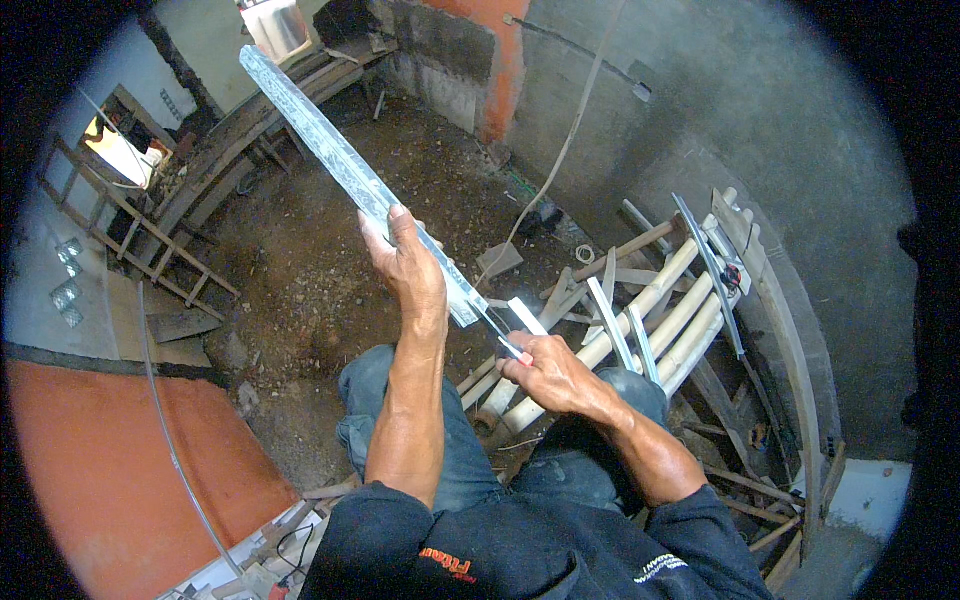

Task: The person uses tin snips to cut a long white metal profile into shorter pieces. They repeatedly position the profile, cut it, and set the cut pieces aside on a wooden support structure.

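A long galvanized metal channel (320, 145) slants across the middle, its far end raised toward the upper left. My left hand (408, 262) is closed around the channel's nearer half, thumb on top. In my right hand (560, 376) is a pair of metal snips (503, 335) with a bit of red at the handle. The snips' blades meet the channel's near end; whether they bite into the metal is too small to tell. My fingers hide most of the handles.
Bamboo poles (660, 292) form a platform at my right, with metal strips (610, 322) on it. A wooden ladder (140, 235) and plank scaffold (215, 165) stand at the far left. Rubble covers the dirt floor (300, 260). A cable (560, 160) hangs by the grey wall (760, 120).
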Demonstrator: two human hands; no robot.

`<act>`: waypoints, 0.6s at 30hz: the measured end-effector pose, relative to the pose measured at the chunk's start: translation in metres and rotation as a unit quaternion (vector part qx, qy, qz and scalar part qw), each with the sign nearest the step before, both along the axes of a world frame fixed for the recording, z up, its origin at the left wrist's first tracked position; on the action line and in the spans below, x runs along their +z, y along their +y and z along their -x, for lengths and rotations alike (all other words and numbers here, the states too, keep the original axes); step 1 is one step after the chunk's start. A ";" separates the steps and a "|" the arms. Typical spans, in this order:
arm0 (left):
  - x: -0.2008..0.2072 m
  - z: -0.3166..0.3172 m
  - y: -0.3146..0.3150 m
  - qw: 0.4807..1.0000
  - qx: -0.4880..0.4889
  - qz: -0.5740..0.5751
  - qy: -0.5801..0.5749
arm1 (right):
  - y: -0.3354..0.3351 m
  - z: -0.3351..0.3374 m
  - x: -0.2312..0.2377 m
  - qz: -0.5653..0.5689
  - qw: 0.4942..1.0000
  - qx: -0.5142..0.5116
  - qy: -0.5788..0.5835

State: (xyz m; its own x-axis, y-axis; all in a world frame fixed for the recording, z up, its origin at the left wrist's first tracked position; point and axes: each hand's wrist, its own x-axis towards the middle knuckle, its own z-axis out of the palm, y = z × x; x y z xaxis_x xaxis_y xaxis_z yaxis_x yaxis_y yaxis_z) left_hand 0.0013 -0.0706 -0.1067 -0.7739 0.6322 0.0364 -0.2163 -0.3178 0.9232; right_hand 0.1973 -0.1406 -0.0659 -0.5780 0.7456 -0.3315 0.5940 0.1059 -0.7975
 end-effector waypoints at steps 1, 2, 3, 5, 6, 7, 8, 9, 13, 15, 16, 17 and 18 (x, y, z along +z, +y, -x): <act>-0.002 0.001 0.002 1.000 0.007 -0.002 0.009 | 0.000 0.000 0.000 -0.011 1.000 0.003 -0.002; -0.003 0.002 0.003 1.000 0.013 0.015 0.007 | 0.000 0.000 -0.001 0.005 1.000 -0.002 0.002; -0.004 0.002 0.003 1.000 0.014 -0.007 0.016 | 0.000 0.000 -0.001 0.015 1.000 -0.003 0.004; -0.001 0.001 0.001 1.000 0.012 0.008 0.002 | 0.000 0.000 -0.003 0.025 1.000 -0.005 0.007; 0.001 -0.001 0.000 1.000 0.005 -0.012 0.006 | -0.001 0.000 -0.003 0.025 1.000 -0.007 0.008; 0.004 -0.003 -0.003 1.000 -0.005 -0.011 -0.003 | -0.001 -0.001 -0.004 0.021 1.000 -0.006 -0.005; 0.008 -0.004 -0.006 1.000 -0.015 -0.010 -0.011 | -0.002 -0.001 -0.004 0.022 1.000 -0.009 0.009; 0.011 -0.005 -0.007 1.000 -0.015 -0.009 -0.009 | -0.003 -0.001 -0.004 0.019 1.000 -0.009 0.010; 0.020 -0.008 -0.010 1.000 -0.011 -0.003 0.000 | -0.004 -0.001 -0.005 0.010 1.000 -0.006 -0.004; 0.017 -0.007 -0.009 1.000 -0.006 0.002 0.005 | -0.004 -0.001 -0.007 0.012 1.000 -0.013 0.002; 0.015 -0.007 -0.008 1.000 -0.005 0.005 0.008 | -0.004 -0.001 -0.008 -0.001 1.000 -0.008 -0.004; 0.012 -0.005 -0.007 1.000 0.001 0.006 0.017 | -0.005 0.000 -0.010 0.007 1.000 -0.015 0.001; 0.009 -0.005 -0.006 1.000 0.003 0.002 0.007 | -0.006 0.000 -0.011 0.006 1.000 -0.018 -0.001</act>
